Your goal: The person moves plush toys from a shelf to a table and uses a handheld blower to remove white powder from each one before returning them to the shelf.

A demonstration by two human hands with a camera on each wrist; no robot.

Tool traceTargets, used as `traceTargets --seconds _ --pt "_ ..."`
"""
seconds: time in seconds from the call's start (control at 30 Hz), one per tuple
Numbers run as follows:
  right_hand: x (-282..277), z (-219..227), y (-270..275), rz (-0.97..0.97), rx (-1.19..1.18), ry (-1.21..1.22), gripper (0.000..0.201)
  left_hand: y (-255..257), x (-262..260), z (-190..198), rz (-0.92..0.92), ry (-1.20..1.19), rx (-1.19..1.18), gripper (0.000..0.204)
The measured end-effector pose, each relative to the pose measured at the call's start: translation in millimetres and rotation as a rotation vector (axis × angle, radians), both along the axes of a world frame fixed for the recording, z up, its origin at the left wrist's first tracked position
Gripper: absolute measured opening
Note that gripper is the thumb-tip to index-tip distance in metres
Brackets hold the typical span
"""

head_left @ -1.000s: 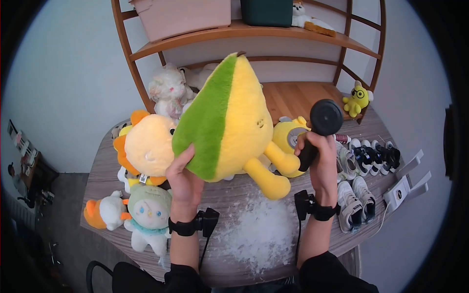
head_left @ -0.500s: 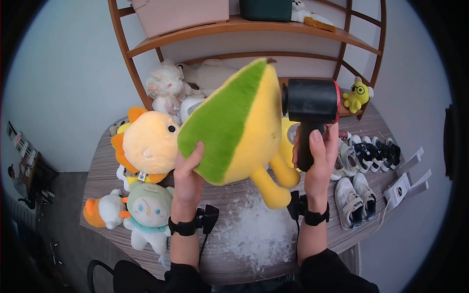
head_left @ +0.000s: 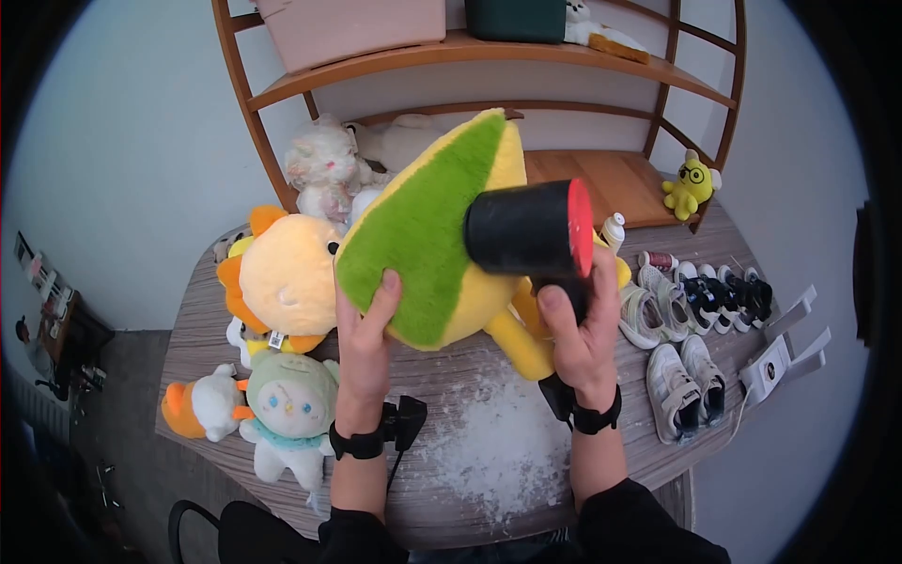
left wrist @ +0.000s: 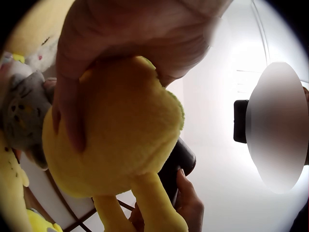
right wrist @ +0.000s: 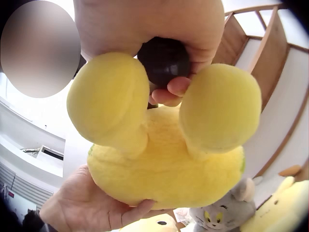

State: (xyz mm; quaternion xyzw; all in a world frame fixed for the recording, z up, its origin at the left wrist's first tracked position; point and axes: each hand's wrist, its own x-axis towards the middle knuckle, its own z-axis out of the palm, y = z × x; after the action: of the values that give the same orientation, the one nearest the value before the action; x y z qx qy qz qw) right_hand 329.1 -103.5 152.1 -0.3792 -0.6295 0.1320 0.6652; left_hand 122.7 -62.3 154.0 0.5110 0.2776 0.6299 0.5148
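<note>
A green and yellow plush toy (head_left: pixel 413 235) with a pointed top is held up above the table by my left hand (head_left: pixel 366 348), thumb on the green side. My right hand (head_left: pixel 584 338) grips the handle of a black dryer-like device (head_left: pixel 521 228) with a red rear end. Its front end is against or very close to the plush's green side. In the left wrist view, fingers of the left hand (left wrist: pixel 120 43) spread over the plush's yellow underside (left wrist: pixel 111 130). The right wrist view shows the black handle end (right wrist: pixel 164 60) between the plush's two yellow legs.
White powdery flakes (head_left: pixel 498 451) lie on the table (head_left: pixel 413 512). An orange-maned plush (head_left: pixel 287 277) and a green-hooded plush (head_left: pixel 291 404) stand at the left. Several shoes (head_left: pixel 675 395) and a white device (head_left: pixel 766 371) are at the right. Behind rises a wooden shelf (head_left: pixel 489 58).
The right hand has moved left with the black device, turning it sideways and bringing it to the plush. The plush has tilted, with more of its green side facing the head camera.
</note>
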Motion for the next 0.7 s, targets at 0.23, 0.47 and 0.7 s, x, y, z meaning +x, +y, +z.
traceTargets --seconds 0.23,0.47,0.7 --pt "2 2 -1 0.116 0.135 -0.222 0.045 -1 2 1 0.048 -0.167 -0.033 0.052" --pt "7 10 -5 0.252 0.132 -0.331 0.042 -3 2 4 0.132 -0.117 -0.016 0.052" --pt "12 -3 -5 0.12 0.046 0.168 0.041 -1 -17 5 0.029 -0.075 -0.003 0.055"
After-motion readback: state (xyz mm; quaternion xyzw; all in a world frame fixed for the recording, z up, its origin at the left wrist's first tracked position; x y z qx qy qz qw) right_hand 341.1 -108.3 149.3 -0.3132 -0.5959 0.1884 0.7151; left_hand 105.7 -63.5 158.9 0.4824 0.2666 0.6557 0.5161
